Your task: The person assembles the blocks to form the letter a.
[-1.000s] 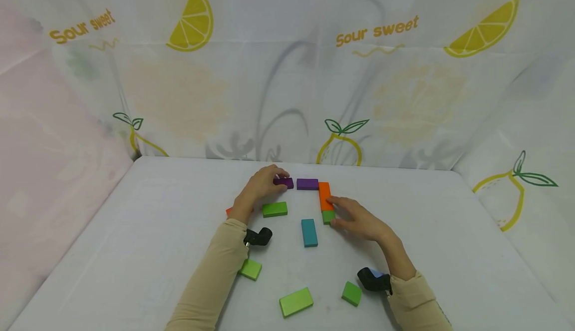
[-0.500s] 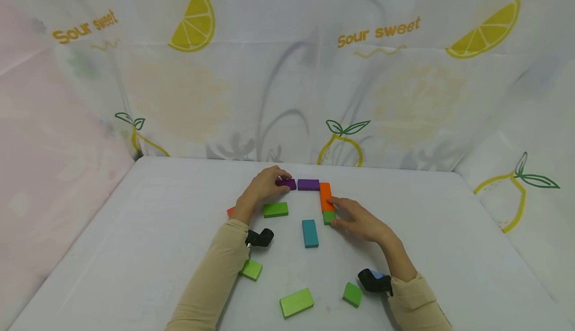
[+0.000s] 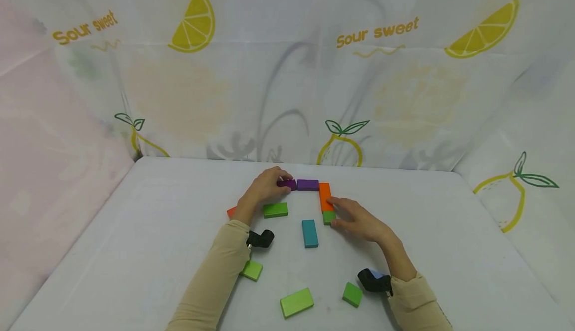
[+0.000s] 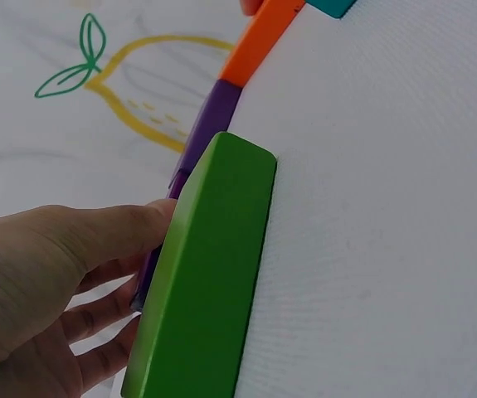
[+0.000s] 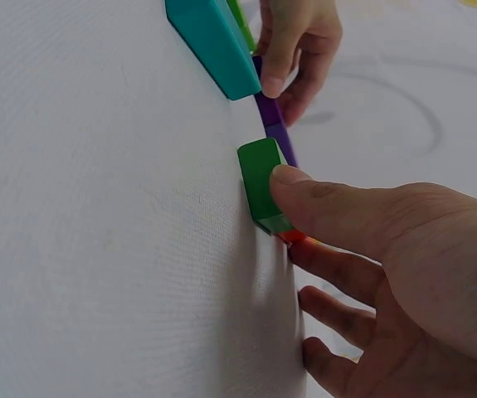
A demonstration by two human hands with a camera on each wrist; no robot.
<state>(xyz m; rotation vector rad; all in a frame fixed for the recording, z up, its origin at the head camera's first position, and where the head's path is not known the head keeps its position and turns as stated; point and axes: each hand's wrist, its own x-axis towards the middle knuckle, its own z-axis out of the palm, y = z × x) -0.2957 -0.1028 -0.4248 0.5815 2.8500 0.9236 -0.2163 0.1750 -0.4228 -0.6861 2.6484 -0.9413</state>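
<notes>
In the head view my left hand (image 3: 265,186) pinches a dark purple block (image 3: 287,185) between thumb and fingers. Its end meets a second purple block (image 3: 308,185) to its right. An orange block (image 3: 325,196) runs toward me from that block's right end, and a small green block (image 3: 329,217) sits against its near end. My right hand (image 3: 361,219) rests beside these two. Its thumb touches the small green block (image 5: 260,182) in the right wrist view, and the index fingertip is at the orange block (image 5: 292,237); the other fingers are spread loosely.
A green block (image 3: 275,210) and a teal block (image 3: 310,233) lie in front of the row. Nearer me are light green blocks (image 3: 297,302) (image 3: 252,270) and a green cube-like block (image 3: 352,294). A red-orange block (image 3: 231,212) is partly hidden behind my left wrist.
My left hand has slid the dark purple block slightly right, closing the gap to the second purple block. My right hand has stayed in place.
</notes>
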